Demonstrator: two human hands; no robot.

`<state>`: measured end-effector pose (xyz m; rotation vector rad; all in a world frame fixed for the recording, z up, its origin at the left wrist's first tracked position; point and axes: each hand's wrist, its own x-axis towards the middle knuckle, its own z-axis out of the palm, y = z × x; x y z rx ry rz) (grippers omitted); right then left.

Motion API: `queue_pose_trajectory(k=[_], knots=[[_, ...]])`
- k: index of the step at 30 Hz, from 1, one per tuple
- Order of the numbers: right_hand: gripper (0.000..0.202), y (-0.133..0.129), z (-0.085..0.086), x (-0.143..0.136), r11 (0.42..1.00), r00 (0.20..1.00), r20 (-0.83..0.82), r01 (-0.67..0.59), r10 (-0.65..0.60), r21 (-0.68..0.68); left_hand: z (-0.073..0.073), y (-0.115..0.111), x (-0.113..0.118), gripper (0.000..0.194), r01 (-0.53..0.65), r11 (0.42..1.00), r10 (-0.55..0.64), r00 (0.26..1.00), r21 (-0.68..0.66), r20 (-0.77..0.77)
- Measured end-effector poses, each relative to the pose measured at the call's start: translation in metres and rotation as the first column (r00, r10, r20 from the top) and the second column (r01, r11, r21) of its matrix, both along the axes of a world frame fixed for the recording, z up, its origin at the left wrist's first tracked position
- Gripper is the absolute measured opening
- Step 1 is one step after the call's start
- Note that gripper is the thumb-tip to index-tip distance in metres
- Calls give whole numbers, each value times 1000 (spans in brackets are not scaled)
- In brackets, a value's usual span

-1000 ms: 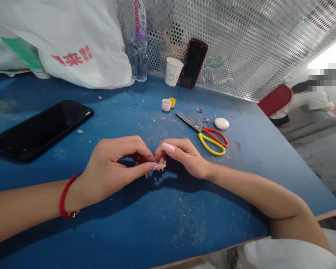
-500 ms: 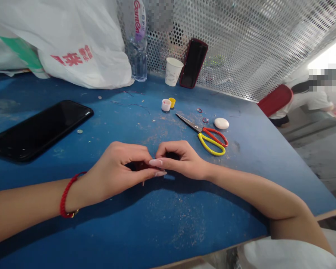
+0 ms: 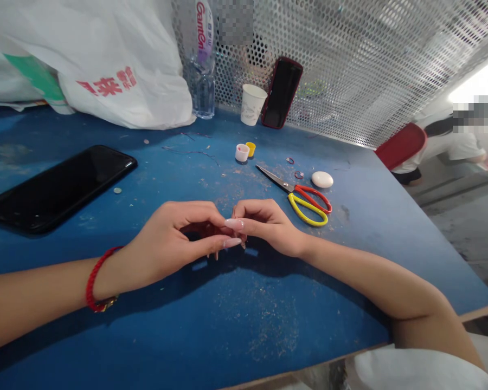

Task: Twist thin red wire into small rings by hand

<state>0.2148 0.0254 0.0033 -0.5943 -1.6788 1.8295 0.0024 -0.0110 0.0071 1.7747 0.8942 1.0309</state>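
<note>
over the worktop's (image 3: 179, 341) middle, my left hand (image 3: 158, 238) and right hand (image 3: 270, 227) meet, fingers curled together; what they grip, if anything, is hidden, i cannot tell. it seems delicate finger work, which calls for steadiness. beyond, toward the right edge, lie scissors (image 3: 287, 187); at the far edge, one paper cup (image 3: 252, 106) before a perforated panel (image 3: 341, 70).

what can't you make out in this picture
All in the head view:
- What, if anything, is pinched: hidden by the left hand and right hand.
- Flat phone: end cut off by the left edge.
- Bottle: top cut off by the top edge.
- Paper cup: bottom inside hidden by its wall.
- Small loops: too small for detail.
</note>
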Motion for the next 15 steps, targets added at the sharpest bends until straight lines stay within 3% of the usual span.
queue_pose_trajectory(k=[4, 8, 15], knots=[[44, 1, 1, 0, 1000, 1000, -23, 4, -4, -17, -1, 2, -1, 10, 14, 1000, -14, 999, -4, 31], [47, 2, 1, 0, 1000, 1000, 10, -3, 3, 21, -1, 2, -2, 12, 23, 999, -23, 1000, 45, -10], [50, 1, 1, -1, 999, 998, 69, -19, 16, 36, 1, 3, -2, 14, 54, 998, -53, 997, 11, -62]])
